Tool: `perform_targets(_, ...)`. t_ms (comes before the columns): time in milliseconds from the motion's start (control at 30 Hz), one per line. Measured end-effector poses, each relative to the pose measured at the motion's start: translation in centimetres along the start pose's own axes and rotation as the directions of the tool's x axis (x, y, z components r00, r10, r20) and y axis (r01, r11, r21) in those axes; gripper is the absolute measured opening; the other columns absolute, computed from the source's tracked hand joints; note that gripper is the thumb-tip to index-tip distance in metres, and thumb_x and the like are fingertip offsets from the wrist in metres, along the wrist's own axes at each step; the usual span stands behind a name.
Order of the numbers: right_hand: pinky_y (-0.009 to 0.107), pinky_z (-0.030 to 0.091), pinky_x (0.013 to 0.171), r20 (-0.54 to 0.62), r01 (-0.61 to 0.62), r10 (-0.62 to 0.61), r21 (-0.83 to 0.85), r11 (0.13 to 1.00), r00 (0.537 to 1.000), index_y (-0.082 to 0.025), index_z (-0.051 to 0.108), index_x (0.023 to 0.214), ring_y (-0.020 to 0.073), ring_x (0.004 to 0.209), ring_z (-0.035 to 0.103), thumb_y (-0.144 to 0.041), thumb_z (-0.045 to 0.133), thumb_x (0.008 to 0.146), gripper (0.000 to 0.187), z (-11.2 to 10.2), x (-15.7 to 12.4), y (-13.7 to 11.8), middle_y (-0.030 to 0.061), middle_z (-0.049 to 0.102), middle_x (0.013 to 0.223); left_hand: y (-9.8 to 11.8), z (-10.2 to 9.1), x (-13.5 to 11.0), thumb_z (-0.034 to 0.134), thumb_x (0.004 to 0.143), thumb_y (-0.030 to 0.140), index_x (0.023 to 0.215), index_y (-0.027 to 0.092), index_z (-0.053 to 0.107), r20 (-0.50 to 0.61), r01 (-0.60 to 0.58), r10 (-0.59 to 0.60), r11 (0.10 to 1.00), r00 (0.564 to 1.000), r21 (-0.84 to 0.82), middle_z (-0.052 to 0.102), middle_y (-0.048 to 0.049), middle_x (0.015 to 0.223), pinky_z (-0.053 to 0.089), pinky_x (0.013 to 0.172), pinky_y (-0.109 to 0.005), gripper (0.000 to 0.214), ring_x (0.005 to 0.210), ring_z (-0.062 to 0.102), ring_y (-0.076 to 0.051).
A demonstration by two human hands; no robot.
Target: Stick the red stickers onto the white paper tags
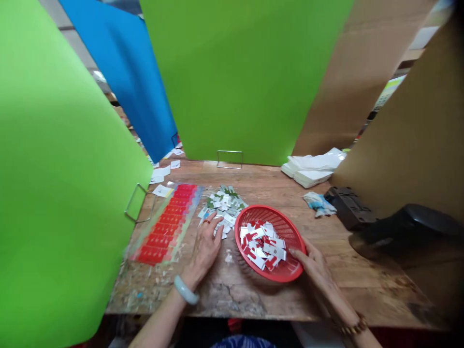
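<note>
My right hand (314, 268) grips the right rim of a red plastic basket (270, 210), thumb inside. The basket tilts over the table, and in it lie many small flat red-and-white pieces (263, 244). My left hand (210, 237) has its fingers apart at the near edge of a loose pile of green, white and grey flat pieces (226, 208). Whether its fingertips touch the pile I cannot tell. To the left of that hand, a clear plastic sheet with rows of red pieces (165, 224) lies flat on the table.
Green boards (235, 87) stand upright at the back and left, with metal wire stands at their feet. Stacked white sheets (313, 166), a crumpled blue-white cloth (319, 204) and a dark box-like object (350, 208) sit on the right. White cards (161, 173) lie at the back left.
</note>
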State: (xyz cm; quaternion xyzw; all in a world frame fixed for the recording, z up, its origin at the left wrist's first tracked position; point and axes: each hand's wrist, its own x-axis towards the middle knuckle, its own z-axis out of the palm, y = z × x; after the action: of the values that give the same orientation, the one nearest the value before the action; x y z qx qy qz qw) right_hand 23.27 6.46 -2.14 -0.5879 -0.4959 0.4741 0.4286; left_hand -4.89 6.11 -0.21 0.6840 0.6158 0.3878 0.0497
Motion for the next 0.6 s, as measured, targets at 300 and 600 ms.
perform_targets(300,0.032,0.053,0.071,0.093,-0.086,0.078,0.092,0.992,0.993,-0.019,0.054,0.109,0.0225,0.082,0.064,-0.046,0.066,0.065,0.053,5.9,-2.7,-0.1,0.0056,0.068,0.097,-8.2,-8.2,-5.4,0.045,0.083,0.033,0.108,0.014,0.056,-0.139,0.385,-0.359,0.881,0.923,0.275,0.063,-0.0123,0.099,0.045,0.084,-0.043,0.034,0.095,0.059,-0.025)
perform_targets(600,0.033,0.054,0.071,0.236,-0.318,0.238,0.408,0.856,0.942,-0.026,0.049,0.119,0.0239,0.091,0.064,-0.035,0.071,0.064,0.06,7.8,-4.8,-1.9,0.0033,0.065,0.108,-10.1,-8.2,-7.8,0.057,0.073,0.047,0.12,0.014,0.05,-0.031,0.393,-0.458,0.725,0.889,0.565,0.049,-0.0189,0.128,0.03,0.096,-0.047,0.058,0.119,0.042,-0.032)
